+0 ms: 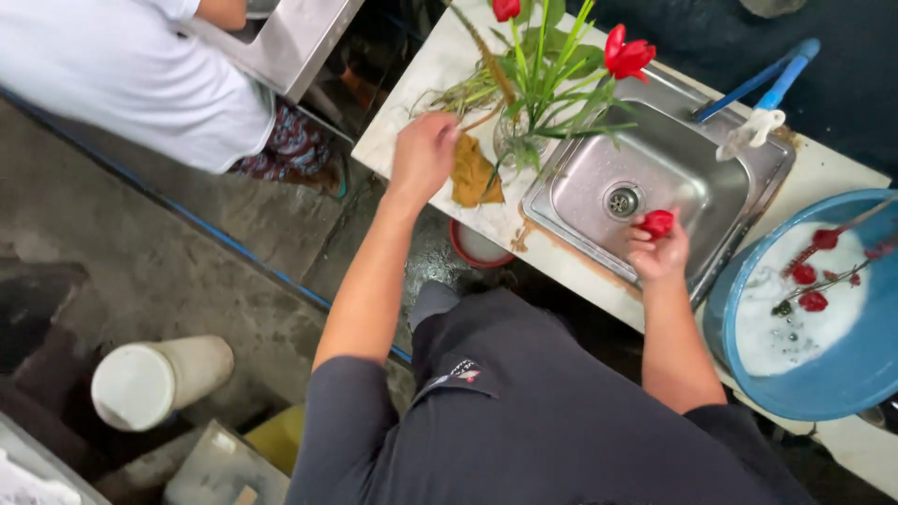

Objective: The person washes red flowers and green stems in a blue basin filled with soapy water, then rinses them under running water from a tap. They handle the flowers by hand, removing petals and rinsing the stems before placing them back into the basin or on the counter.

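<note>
Landmark: steel sink (673, 154), set in a pale counter (426, 89), drain at its middle.

1. Right hand (658, 254), at the near rim of the sink. Fingers were curled together, pinching a red flower head (657, 223) between thumb and fingertips; the bloom stood just above the knuckles, over the near edge of the basin.

2. Left hand (423, 154), on the counter left of the sink. Fingers were bent and drawn together at the lower end of a bunch of green stems (543, 79); whether they clamped the stems or merely touched them could not be told, since the palm faced away.

3. Bunch of stems and leaves, at the sink's far left corner, standing in what looked like a clear vase (510, 136), with a red tulip (627, 56) leaning over the basin and a second red bloom (506, 8) further back.

4. Brown cloth (474, 173), lying on the counter between the left hand and the sink, just beside the hand.

5. Blue tub (842, 383), right of the sink, holding foamy water with red flowers (810, 285) floating on stems.

6. Blue-handled tap (762, 93) at the sink's far right corner, a white rag tied at its spout.

7. Another person in a white shirt (112, 65), well left of the sink, at a second steel basin.

8. White bucket (154, 379) on the wet floor, well apart from the sink.
</note>
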